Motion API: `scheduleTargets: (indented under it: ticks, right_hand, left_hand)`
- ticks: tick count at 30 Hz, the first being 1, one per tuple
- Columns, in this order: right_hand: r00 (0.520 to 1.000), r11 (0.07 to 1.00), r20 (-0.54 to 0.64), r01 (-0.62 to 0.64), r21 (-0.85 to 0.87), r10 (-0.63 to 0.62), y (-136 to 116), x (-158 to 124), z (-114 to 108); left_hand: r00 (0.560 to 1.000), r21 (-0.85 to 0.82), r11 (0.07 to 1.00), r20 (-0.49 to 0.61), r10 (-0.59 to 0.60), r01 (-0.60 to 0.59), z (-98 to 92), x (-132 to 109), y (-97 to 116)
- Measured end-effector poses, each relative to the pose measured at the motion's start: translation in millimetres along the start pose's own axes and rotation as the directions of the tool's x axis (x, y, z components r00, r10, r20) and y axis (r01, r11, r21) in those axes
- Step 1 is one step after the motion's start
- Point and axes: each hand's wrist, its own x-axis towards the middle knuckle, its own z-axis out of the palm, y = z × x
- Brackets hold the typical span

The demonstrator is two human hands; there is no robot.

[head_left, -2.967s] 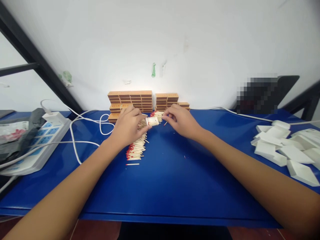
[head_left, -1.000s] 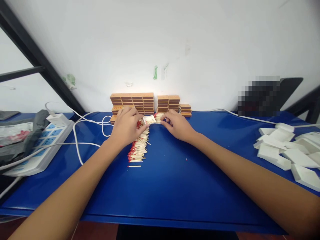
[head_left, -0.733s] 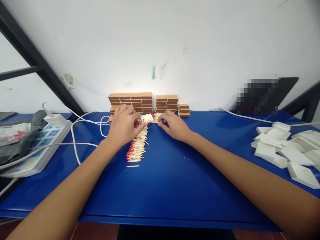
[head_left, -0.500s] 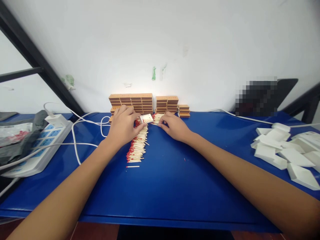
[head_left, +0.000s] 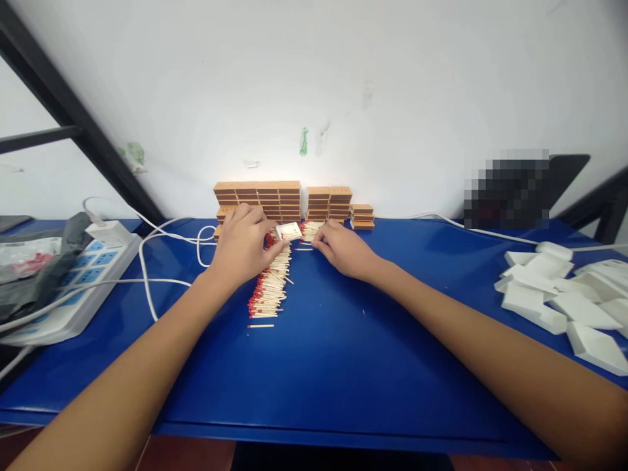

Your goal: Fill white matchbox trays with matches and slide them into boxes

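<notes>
My left hand pinches a small white matchbox tray between thumb and fingers, tilted so that a few red-headed matches show inside. Beneath it, a long heap of matches runs toward me over the blue table, red heads to the left. My right hand is closed, with thumb and forefinger together beside a smaller pile of matches. A single match lies just left of its fingertips. Whatever is between those fingertips is too small to make out. One more loose match lies in front of the heap.
Stacked brown matchboxes line the wall, with shorter stacks to the right. White empty trays are piled at the far right. A power strip and white cables occupy the left side.
A single match now shows on the table by my right fingertips, which have shifted slightly right. My left hand keeps the tray, tipped a little differently toward the camera.
</notes>
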Motion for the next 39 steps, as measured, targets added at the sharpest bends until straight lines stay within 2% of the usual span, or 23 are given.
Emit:
scheduleTargets:
  ticks: [5, 10, 17, 24, 29, 33, 39]
  right_hand:
    - [0.998, 0.998, 0.018, 0.06, -0.005, -0.06, -10, -3, 3]
    - [0.997, 0.995, -0.032, 0.068, 0.071, -0.066, -8, -3, 5]
    - [0.999, 0.998, 0.031, 0.041, 0.046, -0.042, 0, 0, 1]
    - [0.989, 0.997, -0.136, 0.068, 0.048, -0.061, 9, 0, -13]
    - [0.99, 0.996, -0.109, 0.083, -0.01, -0.084, 7, -1, -20]
    - [0.986, 0.992, -0.13, 0.111, 0.055, -0.103, 4, -1, -21]
    - [0.983, 0.988, -0.113, 0.149, 0.027, -0.145, -8, -4, -17]
  left_hand:
    - [1.0, -0.012, 1.0, 0.004, -0.007, 0.007, -0.7, 0, 0]
    - [1.0, -0.034, 0.999, 0.012, -0.018, 0.018, -0.9, -1, 0]
    - [0.999, -0.046, 0.999, 0.041, -0.002, 0.004, 0.7, -1, 1]
    - [0.998, -0.062, 0.998, 0.05, 0.029, -0.026, 2.1, 0, 1]
    - [0.998, -0.045, 0.999, 0.058, 0.022, -0.02, 2.5, -1, 2]
    - [0.997, -0.057, 0.998, 0.067, 0.031, -0.027, 1.6, -1, 4]
    - [0.987, -0.176, 0.979, 0.104, 0.124, -0.104, 0.2, -1, 15]
